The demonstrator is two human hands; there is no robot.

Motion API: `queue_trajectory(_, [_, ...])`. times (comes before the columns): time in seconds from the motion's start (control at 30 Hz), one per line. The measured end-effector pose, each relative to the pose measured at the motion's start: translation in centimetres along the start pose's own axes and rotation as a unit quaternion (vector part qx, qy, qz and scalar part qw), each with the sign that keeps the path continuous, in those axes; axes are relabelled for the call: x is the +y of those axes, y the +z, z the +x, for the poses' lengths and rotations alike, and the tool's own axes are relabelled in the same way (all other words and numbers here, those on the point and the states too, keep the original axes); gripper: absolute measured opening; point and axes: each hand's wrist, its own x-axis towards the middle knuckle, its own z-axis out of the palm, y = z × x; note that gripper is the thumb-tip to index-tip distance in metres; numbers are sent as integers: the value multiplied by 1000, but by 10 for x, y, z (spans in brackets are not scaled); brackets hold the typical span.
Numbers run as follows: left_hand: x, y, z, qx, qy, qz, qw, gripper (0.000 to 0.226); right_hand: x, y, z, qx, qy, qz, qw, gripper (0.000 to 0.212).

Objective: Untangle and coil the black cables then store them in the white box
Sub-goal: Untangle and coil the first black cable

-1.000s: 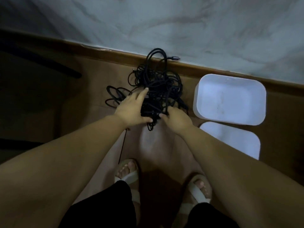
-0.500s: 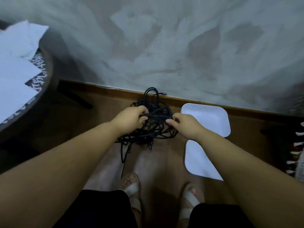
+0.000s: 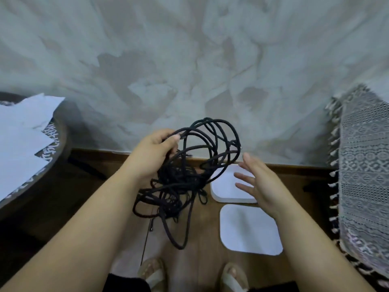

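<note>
Black cables hang in a tangled bundle above the wooden floor, lifted clear of it. The left hand grips the upper part of the tangle, with its fingers curled round several strands and the thumb pressed over one loop. Wide loops arch up and to the right of that hand, in front of the grey wall. The denser knot sags below the wrist, and one long loop and a thin strand with a plug dangle towards the feet.

The right hand is held flat and open just beside the right side of the tangle, fingers straight and slightly spread, holding nothing; whether the thumb touches the nearest loop cannot be told.

The white box sits on the floor near its far edge, by the skirting board, partly hidden behind the cables and the right hand. A white lid lies flat on the floor just nearer than the box.

At the left stands a round counter carrying white paper sheets. A patterned cloth with tassels hangs at the right. Two sandalled feet show at the bottom.
</note>
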Motion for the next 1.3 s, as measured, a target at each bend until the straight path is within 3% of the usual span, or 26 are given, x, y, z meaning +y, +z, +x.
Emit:
queue_trajectory(0.1, [-12, 9, -3, -29, -85, -161, 983, 22, 1, 0, 0, -72, 38, 46, 996, 76])
queue_trajectory(0.4, [-31, 4, -8, -21, -162, -261, 951, 20, -11, 5, 12, -114, -11, 61, 992, 35])
queue_trajectory(0.57, [-27, -2, -11, -18, -157, -284, 946, 20, -16, 6, 16, -74, -7, 118, 990, 37])
queue_trajectory(0.8, [-22, -2, -15, -61, -138, -271, 951, 22, -18, 6, 17, -34, 45, 148, 987, 32])
queue_trajectory(0.9, [-18, 0, -16, -81, -124, -231, 962, 10, -18, 4, 18, -14, 54, 127, 990, 29])
queue_trajectory(1.0, [-13, 7, -19, -69, -111, -137, 982, 27, -16, 6, 22, 14, 48, 88, 995, 34])
queue_trajectory(1.1, [-13, 15, -21, -58, -120, -72, 988, 33, -12, 11, 25, 64, 16, -26, 997, 31])
queue_trajectory(1.17, [-17, 17, -20, -45, -134, -87, 986, 34, -10, 12, 28, 89, -3, -57, 994, 23])
queue_trajectory(1.3, [-25, 15, -14, -8, -168, -140, 976, 49, -12, 12, 33, 119, -26, -14, 992, 15])
